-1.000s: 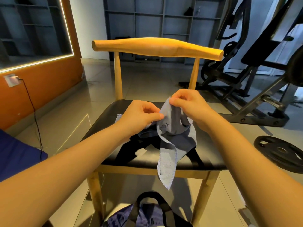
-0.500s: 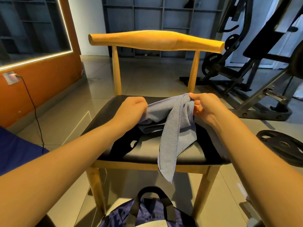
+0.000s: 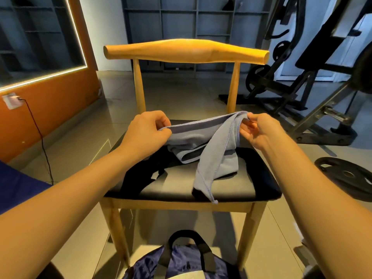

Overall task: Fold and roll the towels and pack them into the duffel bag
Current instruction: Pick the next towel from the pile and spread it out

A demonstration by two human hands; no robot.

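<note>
The grey-blue towel (image 3: 213, 150) is stretched by one edge between your two hands, just above the black seat of the chair (image 3: 259, 178). The lower part is bunched on the seat, and one twisted corner hangs down to the seat's front edge.

Your left hand (image 3: 148, 128) has its fingers curled and pinches the left end of that edge. Your right hand (image 3: 255, 130) pinches the other end between thumb and fingertips, with its other fingers loosely spread.

By the look of it, you are at the spreading-out step: the towel is neither folded nor rolled. The next move calls for untwisting the hanging flap, so the cloth falls square before you bring the edges together.

A dark cloth (image 3: 141, 176) lies on the seat beneath, so keep the towel clear of it.

The duffel bag (image 3: 181, 262) sits on the floor at the chair's front, below your arms, handles up; whether it is open cannot be told.
</note>
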